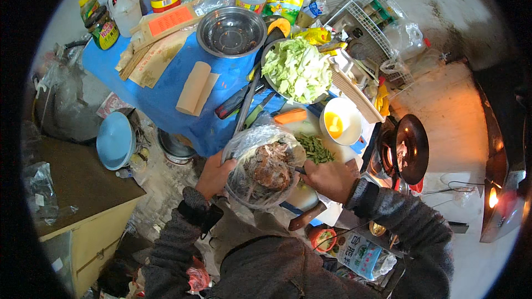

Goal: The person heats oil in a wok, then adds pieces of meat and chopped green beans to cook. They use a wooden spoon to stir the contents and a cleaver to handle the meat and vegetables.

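Note:
My left hand (214,174) grips the rim of a bowl lined with clear plastic (241,195), held in front of my body. Inside lies a brown lump of food (270,166), its kind not plain. My right hand (330,178) closes around the dark handle of a utensil (300,170) that reaches into the bowl; its tip is hidden. Just beyond the bowl, chopped green vegetable pieces (316,149) and a peeled carrot (291,116) rest on a cutting board (343,153). A wooden knife handle (307,216) sticks out below my right hand.
A white bowl with egg (351,121) stands beside a heap of cut cabbage (297,70). To the right, a wok (417,145) holding meat sits over a burner. A steel basin (232,33), several bottles and a roll of brown paper (194,87) occupy the blue-covered table (166,104).

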`<state>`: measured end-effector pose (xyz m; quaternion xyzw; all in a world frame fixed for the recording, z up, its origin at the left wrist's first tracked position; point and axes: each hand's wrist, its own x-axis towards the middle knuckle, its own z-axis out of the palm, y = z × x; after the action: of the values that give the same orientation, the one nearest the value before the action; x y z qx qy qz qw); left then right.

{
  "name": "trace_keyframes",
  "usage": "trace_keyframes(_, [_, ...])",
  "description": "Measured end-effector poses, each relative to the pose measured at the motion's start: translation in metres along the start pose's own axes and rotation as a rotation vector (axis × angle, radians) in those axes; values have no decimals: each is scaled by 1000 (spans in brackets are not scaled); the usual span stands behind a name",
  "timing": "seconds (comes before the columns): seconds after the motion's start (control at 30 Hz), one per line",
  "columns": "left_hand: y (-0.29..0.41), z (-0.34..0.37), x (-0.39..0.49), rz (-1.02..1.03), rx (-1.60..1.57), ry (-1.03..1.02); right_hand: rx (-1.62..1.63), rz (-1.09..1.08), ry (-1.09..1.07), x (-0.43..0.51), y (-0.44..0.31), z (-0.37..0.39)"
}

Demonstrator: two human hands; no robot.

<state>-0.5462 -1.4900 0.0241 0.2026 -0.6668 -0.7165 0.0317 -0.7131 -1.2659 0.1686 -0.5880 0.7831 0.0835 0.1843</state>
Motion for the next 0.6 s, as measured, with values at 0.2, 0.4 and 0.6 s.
trace_keyframes(0.2, [8,-5,1,14,67,-26,-49,67,-74,21,-3,7])
trace_keyframes(0.4, [11,-3,3,49,31,2,-222,99,-20,22,-10,28])
trace_keyframes(0.6, [7,2,1,3,-20,39,-268,44,178,-2,-13,36])
